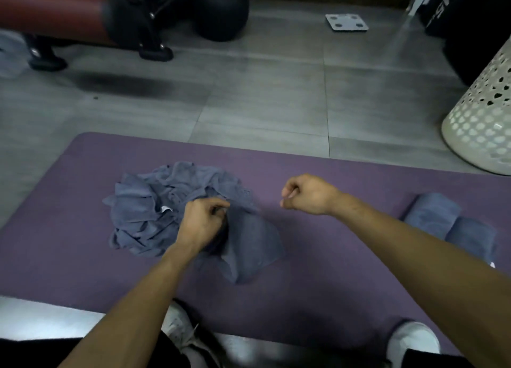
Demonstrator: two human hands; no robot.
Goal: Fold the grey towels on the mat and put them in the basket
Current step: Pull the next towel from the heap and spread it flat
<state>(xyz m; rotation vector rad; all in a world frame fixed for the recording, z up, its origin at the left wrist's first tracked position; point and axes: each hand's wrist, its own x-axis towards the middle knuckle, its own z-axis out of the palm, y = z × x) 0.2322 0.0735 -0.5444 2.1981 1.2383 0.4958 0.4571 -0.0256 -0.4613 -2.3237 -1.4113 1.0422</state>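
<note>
Your left hand [203,221] pinches a soft grey towel [249,246] beside the crumpled pile [154,201] on the matte purple mat [331,257]; your right hand [307,194] hovers fisted, holding nothing.

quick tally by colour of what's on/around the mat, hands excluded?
Grey-blue: 3, namely the towel pile (count of towels in it can't be told) and 2 folded towels
Purple: 1 mat
White: 1 perforated basket
Light grey: 1 bathroom scale
Total: 6
</note>
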